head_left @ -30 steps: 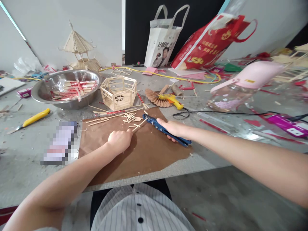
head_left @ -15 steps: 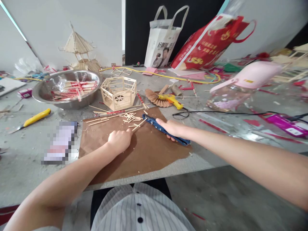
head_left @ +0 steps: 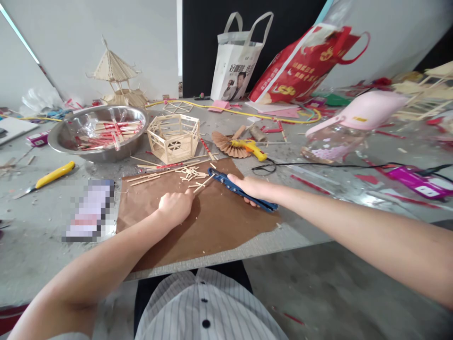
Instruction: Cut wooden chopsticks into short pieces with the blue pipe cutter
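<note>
My left hand (head_left: 175,208) is closed on a thin wooden stick (head_left: 204,184), which slants up and right from the fingers. The stick's far end meets the jaws of blue pliers (head_left: 244,190). My right hand (head_left: 253,188) is wrapped around the handles of those pliers. Just beyond the left hand, short cut stick pieces (head_left: 191,174) lie in a loose pile. Longer sticks (head_left: 145,179) rest beside them, on the brown sheet (head_left: 212,226) under both hands.
Behind the sheet stands a hexagonal stick frame (head_left: 173,139), with a steel bowl (head_left: 132,146) of wrapped chopsticks to its left. A yellow glue gun (head_left: 253,147) trails a black cord rightward. At left lie a yellow utility knife (head_left: 54,174) and a phone (head_left: 90,208); a pink-lidded jar (head_left: 336,137) stands right.
The view has shifted very slightly. Both hands, the stick and the pliers stay in nearly the same place, with the stick still at the jaws.
</note>
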